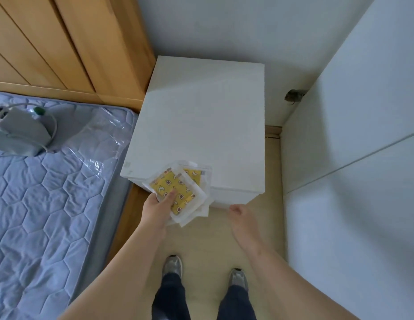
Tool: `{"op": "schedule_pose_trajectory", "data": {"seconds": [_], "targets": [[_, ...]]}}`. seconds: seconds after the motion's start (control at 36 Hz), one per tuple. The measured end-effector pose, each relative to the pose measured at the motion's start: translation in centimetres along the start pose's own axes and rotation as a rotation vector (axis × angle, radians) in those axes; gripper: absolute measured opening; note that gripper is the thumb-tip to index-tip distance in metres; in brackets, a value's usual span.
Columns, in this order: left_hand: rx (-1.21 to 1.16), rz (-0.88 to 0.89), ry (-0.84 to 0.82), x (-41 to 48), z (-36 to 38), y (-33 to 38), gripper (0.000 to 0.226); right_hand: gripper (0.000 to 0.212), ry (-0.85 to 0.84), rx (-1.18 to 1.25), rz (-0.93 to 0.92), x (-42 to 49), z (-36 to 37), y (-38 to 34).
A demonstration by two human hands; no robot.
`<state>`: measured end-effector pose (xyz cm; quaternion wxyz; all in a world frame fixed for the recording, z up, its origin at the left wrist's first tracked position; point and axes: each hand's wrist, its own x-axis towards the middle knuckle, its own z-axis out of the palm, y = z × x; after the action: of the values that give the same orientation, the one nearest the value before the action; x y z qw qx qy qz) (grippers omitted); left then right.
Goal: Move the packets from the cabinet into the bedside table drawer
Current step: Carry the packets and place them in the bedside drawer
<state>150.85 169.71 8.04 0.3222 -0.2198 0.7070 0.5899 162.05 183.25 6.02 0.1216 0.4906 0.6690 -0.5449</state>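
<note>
- Yellow patterned packets (179, 192) in clear, white-edged wrappers form a loose stack in the left hand (156, 207), with the thumb pinching down on top.
- The stack hangs over the front edge of the white, box-shaped bedside table (201, 107).
- The right hand (241, 215) is at the table's lower front, fingers curled; whether they grip anything cannot be told.
- A grey quilted mattress (39, 199) lies to the left.

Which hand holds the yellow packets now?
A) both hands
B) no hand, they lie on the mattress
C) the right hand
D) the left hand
D: the left hand grips the yellow packets; the right hand is apart from them.
</note>
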Motion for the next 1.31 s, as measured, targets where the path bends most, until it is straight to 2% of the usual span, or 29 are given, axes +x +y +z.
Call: {"op": "schedule_pose_trajectory", "data": {"seconds": [0.19, 0.31, 0.44, 0.56, 0.72, 0.92, 1.06, 1.17, 1.22, 1.31], "targets": [[0.083, -0.002, 0.005, 7.4, -1.3, 1.5, 0.017, 0.049, -0.004, -0.668, -0.158, 4.3, 4.1, -1.4], [0.159, 0.066, -0.001, 10.3, -1.2, 2.6, 0.015, 0.063, 0.012, -0.819, -0.126, 6.0, 5.7, -1.0], [0.221, 0.133, -0.055, 12.0, -0.8, 3.2, 0.007, 0.066, 0.037, -0.914, -0.084, 7.2, 6.2, -0.1], [0.252, 0.162, -0.084, 12.4, -0.7, 3.1, 0.011, 0.072, 0.092, -0.971, -0.147, 7.2, 6.4, 0.6], [0.252, 0.169, -0.099, 12.4, -0.7, 2.5, 0.022, 0.069, 0.145, -0.993, -0.232, 7.0, 5.9, 1.2], [0.222, 0.234, -0.073, 11.5, -0.6, 1.6, 0.018, 0.064, 0.087, -0.983, -0.279, 5.6, 5.1, 2.3], [0.063, 0.12, -0.191, 9.1, -0.9, -0.3, 0.01, 0.065, 0.02, -0.948, -0.314, 3.1, 4.8, 4.2], [0.105, 0.058, -0.241, 7.0, -0.8, -3.0, 0.022, 0.063, -0.05, -0.94, -0.3, 1.0, 4.9, 6.1], [0.111, 0.023, -0.253, 6.1, -0.7, -4.3, 0.016, 0.062, -0.078, -0.922, -0.292, 0.2, 5.1, 7.0], [0.133, -0.039, -0.278, 5.3, -0.6, -5.9, 0.011, 0.054, -0.097, -0.714, -0.239, -0.5, 5.0, 8.0]]}}
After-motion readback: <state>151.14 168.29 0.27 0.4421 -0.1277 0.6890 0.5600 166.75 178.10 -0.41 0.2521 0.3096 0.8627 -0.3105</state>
